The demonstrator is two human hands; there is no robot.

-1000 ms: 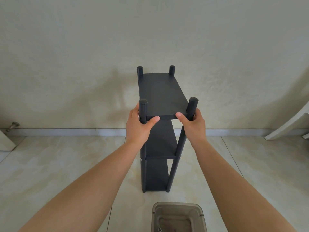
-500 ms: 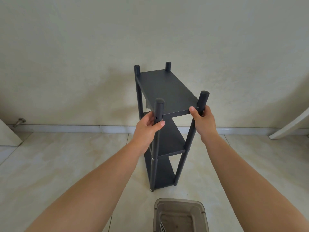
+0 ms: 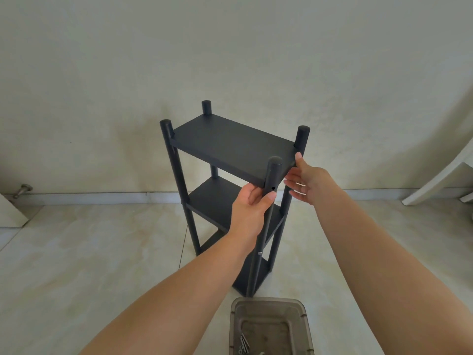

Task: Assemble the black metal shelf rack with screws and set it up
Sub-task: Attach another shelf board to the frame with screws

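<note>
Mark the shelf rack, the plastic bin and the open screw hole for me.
shelf rack (image 3: 230, 142): head view, on the top board's flat surface.
plastic bin (image 3: 305, 326): head view, on its right wall.
screw hole (image 3: 273, 188): head view, on the near post just under the top board.

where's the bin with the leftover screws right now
In the head view the translucent plastic bin sits on the floor at the bottom edge, right of centre, just in front of the black shelf rack and between the person's forearms.

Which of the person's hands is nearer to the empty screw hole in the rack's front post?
Left. The left hand grips the post just under the screw hole; the right hand is beside it at the top shelf's edge.
</note>
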